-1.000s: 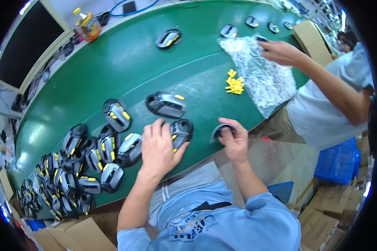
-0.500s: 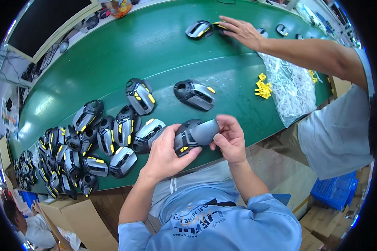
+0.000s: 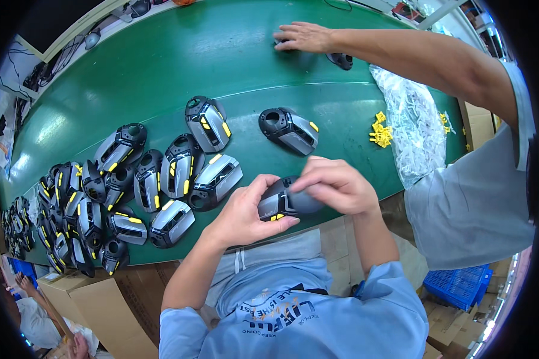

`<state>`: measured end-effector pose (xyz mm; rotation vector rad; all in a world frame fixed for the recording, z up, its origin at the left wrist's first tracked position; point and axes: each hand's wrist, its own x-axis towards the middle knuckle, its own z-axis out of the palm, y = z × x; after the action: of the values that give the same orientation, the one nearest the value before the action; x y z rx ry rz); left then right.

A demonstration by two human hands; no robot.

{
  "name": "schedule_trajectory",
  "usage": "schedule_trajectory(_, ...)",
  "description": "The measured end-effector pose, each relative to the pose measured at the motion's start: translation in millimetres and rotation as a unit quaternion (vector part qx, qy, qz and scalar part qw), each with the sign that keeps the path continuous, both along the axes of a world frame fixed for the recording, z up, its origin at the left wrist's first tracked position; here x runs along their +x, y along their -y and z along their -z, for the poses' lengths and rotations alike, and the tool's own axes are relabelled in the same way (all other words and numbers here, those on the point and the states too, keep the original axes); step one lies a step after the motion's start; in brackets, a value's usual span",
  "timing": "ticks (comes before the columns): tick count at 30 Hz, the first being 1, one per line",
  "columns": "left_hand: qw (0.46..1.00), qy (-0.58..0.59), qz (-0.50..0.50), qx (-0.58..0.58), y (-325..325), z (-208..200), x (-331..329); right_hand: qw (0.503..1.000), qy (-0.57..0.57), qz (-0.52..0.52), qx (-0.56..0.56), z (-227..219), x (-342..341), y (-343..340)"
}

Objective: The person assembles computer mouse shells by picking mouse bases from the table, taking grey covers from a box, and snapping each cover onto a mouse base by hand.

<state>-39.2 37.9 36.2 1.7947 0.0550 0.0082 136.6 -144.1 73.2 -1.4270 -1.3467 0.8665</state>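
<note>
A grey mouse shell (image 3: 272, 207) is gripped in the left hand (image 3: 244, 216), near the front edge of the green table (image 3: 161, 75); its right end is partly covered by the right hand (image 3: 341, 186), whose grip cannot be told.

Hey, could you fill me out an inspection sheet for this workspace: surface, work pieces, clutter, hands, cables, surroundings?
Surface: green table, glossy, with a pale line across it.
Work pieces: held shell with a dark cover; grey-black shells crowded at left; lone shell beyond the hands.
Clutter: yellow parts beside a clear bag, at right.
Left hand: grips the held shell.
Right hand: over the cover, fingers blurred; contact unclear.
Cables: dark cables at upper left, off the table.
Surroundings: co-worker's hand at the far side; cardboard box lower left; blue crate lower right.
</note>
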Motion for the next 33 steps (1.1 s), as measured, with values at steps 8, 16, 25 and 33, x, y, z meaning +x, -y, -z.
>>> schedule_trajectory(8, 0.993, 0.022, -0.118, -0.011, 10, 11, -3, 0.919, 0.291, 0.243, 0.109, 33, -33, -12)
schedule_trajectory(16, 0.986, 0.075, -0.129, 0.073, 16, 22, -5, 0.911, 0.302, 0.254, 0.120, 31, -40, -6)
schedule_trajectory(25, 0.985, 0.081, -0.131, 0.082, 18, 23, -1, 0.898, 0.347, 0.245, 0.111, 23, -35, -9)
schedule_trajectory(33, 0.988, 0.061, -0.124, 0.063, 16, 21, -4, 0.917, 0.333, 0.179, 0.129, 23, -24, -7)
